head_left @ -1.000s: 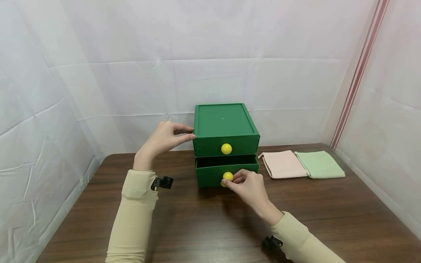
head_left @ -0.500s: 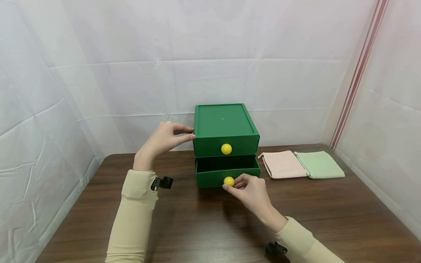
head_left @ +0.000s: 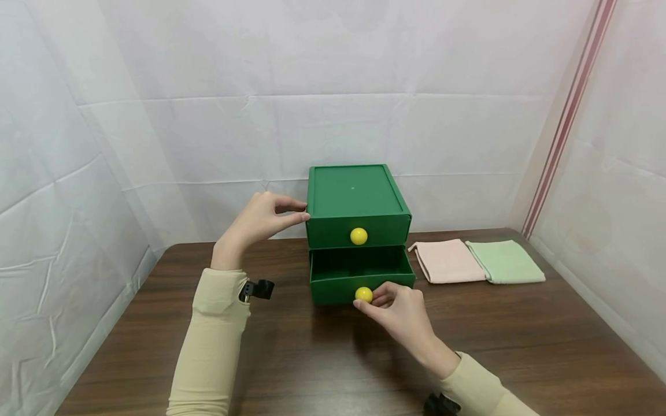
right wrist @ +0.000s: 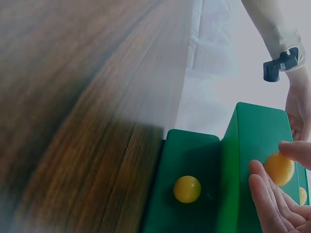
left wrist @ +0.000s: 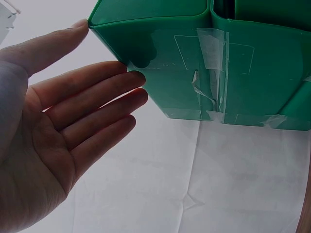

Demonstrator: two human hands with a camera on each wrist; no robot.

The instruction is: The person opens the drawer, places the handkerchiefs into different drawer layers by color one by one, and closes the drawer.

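A green two-drawer box [head_left: 354, 196] stands at the back middle of the brown table [head_left: 291, 358]. Its upper drawer is closed and has a yellow knob [head_left: 358, 236]. The lower drawer [head_left: 333, 287] is pulled partly out and looks empty inside. My right hand [head_left: 376, 298] pinches the lower drawer's yellow knob [head_left: 363, 294] between thumb and fingers; the right wrist view shows this knob [right wrist: 279, 168] at my fingertips [right wrist: 265, 194]. My left hand [head_left: 300, 211] touches the box's upper left front corner. In the left wrist view its fingers [left wrist: 97, 104] lie straight against the box's side [left wrist: 218, 63].
A folded pink cloth [head_left: 450, 260] and a folded light green cloth [head_left: 504, 260] lie side by side to the right of the box. White sheeted walls close in the table at the left, back and right.
My right hand has drawn the lower drawer further out toward me by its knob. The left hand and the box have stayed where they were.
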